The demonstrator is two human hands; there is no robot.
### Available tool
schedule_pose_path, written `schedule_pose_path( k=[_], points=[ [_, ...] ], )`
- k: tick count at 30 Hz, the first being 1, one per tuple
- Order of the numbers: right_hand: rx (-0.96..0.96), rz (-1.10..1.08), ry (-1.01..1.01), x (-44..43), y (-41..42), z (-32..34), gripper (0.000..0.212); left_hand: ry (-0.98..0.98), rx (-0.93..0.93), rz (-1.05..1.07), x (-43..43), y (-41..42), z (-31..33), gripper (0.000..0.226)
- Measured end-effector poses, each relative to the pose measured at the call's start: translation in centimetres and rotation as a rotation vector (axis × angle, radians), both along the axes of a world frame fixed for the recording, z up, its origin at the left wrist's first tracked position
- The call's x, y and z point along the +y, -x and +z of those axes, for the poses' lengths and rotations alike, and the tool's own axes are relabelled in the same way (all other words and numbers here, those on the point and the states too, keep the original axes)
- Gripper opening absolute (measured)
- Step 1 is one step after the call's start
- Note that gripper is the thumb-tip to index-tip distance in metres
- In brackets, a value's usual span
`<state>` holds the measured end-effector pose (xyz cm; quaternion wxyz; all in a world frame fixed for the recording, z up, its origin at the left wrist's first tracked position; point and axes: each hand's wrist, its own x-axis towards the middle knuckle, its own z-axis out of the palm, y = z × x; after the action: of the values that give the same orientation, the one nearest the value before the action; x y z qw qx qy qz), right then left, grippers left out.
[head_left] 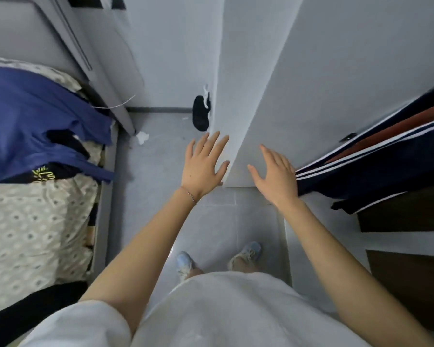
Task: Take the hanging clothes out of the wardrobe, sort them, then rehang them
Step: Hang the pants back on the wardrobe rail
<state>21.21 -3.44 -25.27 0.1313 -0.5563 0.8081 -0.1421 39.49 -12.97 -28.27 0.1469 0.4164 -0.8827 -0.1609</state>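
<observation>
The person stood between the bed (pixel 35 221) and the wardrobe, both bare arms stretched forward and down. The left hand (pixel 203 166), at the middle of the frame, had its fingers straight and spread and held nothing; its thumb lay just beside the lower edge of the pale wardrobe door (pixel 248 96), though I could not tell whether it touched. A thin bracelet (pixel 189 194) circled that wrist. The right hand (pixel 276 176), slightly right of centre, was likewise flat and empty, fingers pointing up the frame along the door's face. Its outer edge was just beside the hanging clothes (pixel 373 166) at the right: dark navy garments with white stripes and a rust-coloured one (pixel 398 131) between them. Their long axis ran diagonally from the right edge down toward the centre, with the lower ends pointing at the right hand. At the left, a blue garment (pixel 35 121) lay spread on the patterned bed, its length slanting from upper left to lower right over darker clothes. A black object (pixel 200 113) lay on the floor by the door, a crumpled white scrap (pixel 142 137) nearby. Pale shoes (pixel 246 254) showed at the bottom centre.
</observation>
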Motion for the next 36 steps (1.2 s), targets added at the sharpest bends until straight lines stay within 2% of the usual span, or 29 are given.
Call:
schedule_pose_path(
  k=[6, 13, 19, 24, 30, 36],
  points=[
    [-0.034, 0.237, -0.039, -4.8, -13.6, -1.2, 0.063, -0.032, -0.065, 0.27, -0.4, -15.2, -0.7, 0.061],
    [-0.009, 0.447, -0.023, -11.3, -25.5, -2.3, 0.061, -0.083, -0.07, 0.544, -1.9, -27.4, -2.4, 0.062],
    [0.017, 0.63, -0.054, -18.3, -32.6, -4.7, 0.063, -0.111, -0.047, 0.73, -5.1, -34.6, -3.9, 0.066],
    [-0.001, 0.764, -0.065, -25.8, -38.4, -6.3, 0.065, -0.149, -0.028, 0.874, -9.7, -39.7, -5.3, 0.06],
    [-0.034, 0.937, -0.106, -35.1, -45.8, -7.0, 0.063, -0.193, 0.004, 1.1, -15.3, -45.9, -5.8, 0.061],
    [0.002, 1.075, -0.087, -42.0, -53.7, -7.3, 0.063, -0.245, -0.01, 1.231, -18.9, -52.2, -7.2, 0.062]
  ],
)
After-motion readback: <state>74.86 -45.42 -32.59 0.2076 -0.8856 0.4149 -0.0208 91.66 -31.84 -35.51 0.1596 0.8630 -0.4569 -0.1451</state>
